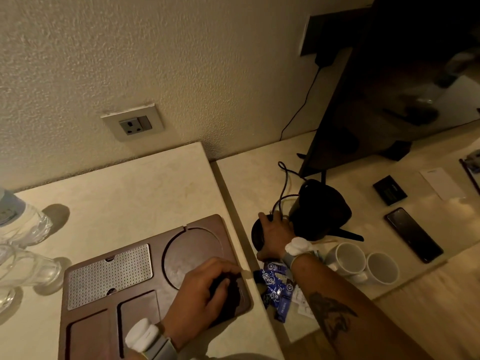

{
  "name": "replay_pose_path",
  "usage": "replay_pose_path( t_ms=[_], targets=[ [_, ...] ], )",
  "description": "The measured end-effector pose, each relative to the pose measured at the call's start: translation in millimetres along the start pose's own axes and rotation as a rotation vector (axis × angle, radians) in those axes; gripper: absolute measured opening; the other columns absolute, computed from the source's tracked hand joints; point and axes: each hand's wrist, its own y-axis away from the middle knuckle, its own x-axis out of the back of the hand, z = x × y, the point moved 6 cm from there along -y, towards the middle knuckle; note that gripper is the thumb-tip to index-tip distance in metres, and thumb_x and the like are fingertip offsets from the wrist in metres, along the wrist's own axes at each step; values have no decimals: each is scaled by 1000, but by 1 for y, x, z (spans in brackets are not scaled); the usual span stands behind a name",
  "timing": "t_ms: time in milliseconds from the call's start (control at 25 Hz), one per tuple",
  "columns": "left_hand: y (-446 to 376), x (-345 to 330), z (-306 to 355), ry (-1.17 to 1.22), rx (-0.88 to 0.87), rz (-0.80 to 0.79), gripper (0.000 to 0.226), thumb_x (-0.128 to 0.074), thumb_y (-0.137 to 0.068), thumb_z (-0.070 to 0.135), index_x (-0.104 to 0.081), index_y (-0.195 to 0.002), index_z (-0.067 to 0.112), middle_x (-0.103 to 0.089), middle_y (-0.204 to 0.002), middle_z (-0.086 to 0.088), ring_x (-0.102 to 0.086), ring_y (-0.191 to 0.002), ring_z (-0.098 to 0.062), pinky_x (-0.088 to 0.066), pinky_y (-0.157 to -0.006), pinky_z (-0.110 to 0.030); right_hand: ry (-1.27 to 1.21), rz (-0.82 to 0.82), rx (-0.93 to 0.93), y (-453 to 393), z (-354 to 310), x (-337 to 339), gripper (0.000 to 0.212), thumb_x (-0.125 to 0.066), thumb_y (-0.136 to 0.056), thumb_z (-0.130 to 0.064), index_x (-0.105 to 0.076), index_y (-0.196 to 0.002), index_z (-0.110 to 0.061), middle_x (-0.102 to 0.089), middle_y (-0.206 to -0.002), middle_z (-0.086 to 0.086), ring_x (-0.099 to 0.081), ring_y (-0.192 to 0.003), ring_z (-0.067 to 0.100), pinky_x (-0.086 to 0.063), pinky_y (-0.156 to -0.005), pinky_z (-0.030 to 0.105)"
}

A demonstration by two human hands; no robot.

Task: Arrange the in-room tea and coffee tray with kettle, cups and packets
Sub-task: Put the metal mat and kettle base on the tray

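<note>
Tabletop (124,193) is seen with the tray (83,331) lying on it, nothing of the set loaded yet: round recess, mesh panel and two small compartments are all bare. Task is judged barely begun. Kettle (322,206) is off the tray, on the lower surface to the right, cord trailing behind it. Two white cups (348,258) are lying on their sides near the kettle, well apart from the tray. Blue packets (272,279) are scattered between tray edge and cups, under the right forearm. Left hand (205,289) is placed on the tray's right rim, fingers curled round a dark object, what it is cannot be told. Right hand (275,235) is reached to the kettle base (257,233), a dark disc; fingers are spread over it, thumb under its near edge, so a grip is judged likely. Left to do: base and kettle into the round recess, cups righted and set, packets sorted into compartments.
</note>
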Motion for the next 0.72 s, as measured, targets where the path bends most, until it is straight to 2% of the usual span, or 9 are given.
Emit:
replay_pose_path(
  t_ms=[120,240,320,400,520,600,720],
  targets=[
    [2,8,-3,26,15,57,42,-61,-99,10,-64,-124,43,-65,-121,26,-65,-116,-2,-52,-98,-17,-246,125,-15,2,-2,20,132,-85,-51,-59,-14,-158,-32,-27,-157,18,-18,-149,48,-33,-120,57],
    [6,17,-1,46,12,136,44,-62,-98,5,-67,-121,41,-67,-119,25,-65,-115,-2,-54,-95,-18,-474,288,-5,9,-4,54,130,-83,-54,-68,-16,-159,-34,-33,-160,12,-13,-154,44,-24,-124,61],
    [8,22,2,67,22,171,48,-63,-98,1,-67,-119,43,-68,-118,25,-66,-114,-2,-54,-95,-17,-587,376,7,17,-3,80,129,-81,-56,-72,-15,-160,-35,-34,-160,7,-20,-154,39,-26,-122,63],
    [10,29,4,105,36,213,48,-62,-99,1,-67,-118,45,-69,-117,23,-67,-113,-4,-54,-94,-16,-771,435,48,31,-6,101,125,-83,-59,-68,-16,-160,-38,-33,-160,5,-32,-149,33,-36,-119,59],
    [9,40,-1,291,147,293,45,-61,-101,3,-69,-118,44,-72,-118,17,-71,-109,-7,-59,-93,-22,-1030,461,160,56,-19,133,117,-84,-62,-62,-19,-158,-49,-34,-155,-1,-41,-141,27,-45,-114,53],
    [7,53,-8,452,245,398,37,-60,-103,6,-70,-116,38,-74,-118,10,-75,-105,-12,-62,-88,-27,-1023,410,299,69,-45,150,115,-83,-63,-65,-17,-157,-57,-33,-152,-4,-40,-141,25,-43,-112,48],
    [7,74,-27,730,405,633,19,-63,-103,15,-73,-112,28,-79,-109,-3,-79,-95,-21,-62,-72,-25,-725,321,444,81,-108,148,125,-77,-58,-82,-12,-160,-52,-30,-154,-6,-34,-144,23,-35,-113,39]
  ],
)
